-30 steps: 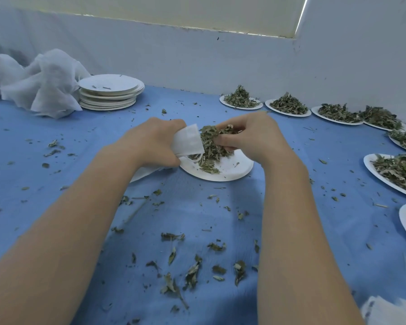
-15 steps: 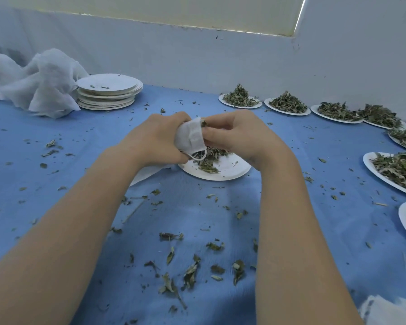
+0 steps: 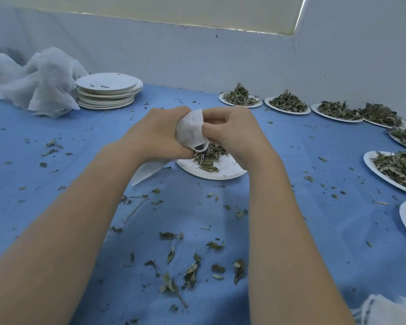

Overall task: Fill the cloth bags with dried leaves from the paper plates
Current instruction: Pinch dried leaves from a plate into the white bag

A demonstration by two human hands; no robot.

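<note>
Item: cloth bag (image 3: 189,131), gripped by our left hand (image 3: 159,134); our right hand (image 3: 230,134) pinches its mouth. Plate (image 3: 223,171) beneath, part-emptied. Stacked plates (image 3: 108,91) at ten o'clock; heaped plates (image 3: 288,104) at two remain.

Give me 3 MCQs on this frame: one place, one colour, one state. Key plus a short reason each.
1. Where is the stack of empty plates?
A) far left, beside the white cloth pile
B) near right corner
C) under the hands

2. What colour is the table cover?
A) green
B) blue
C) red

3. What is the left hand doing?
A) resting flat
B) gripping the cloth bag
C) lifting a plate

Key: 1 A, the stack touches the cloth pile; 2 B, the cover is plainly blue; 3 B, fingers curl round the bag above the plate of leaves.
</note>
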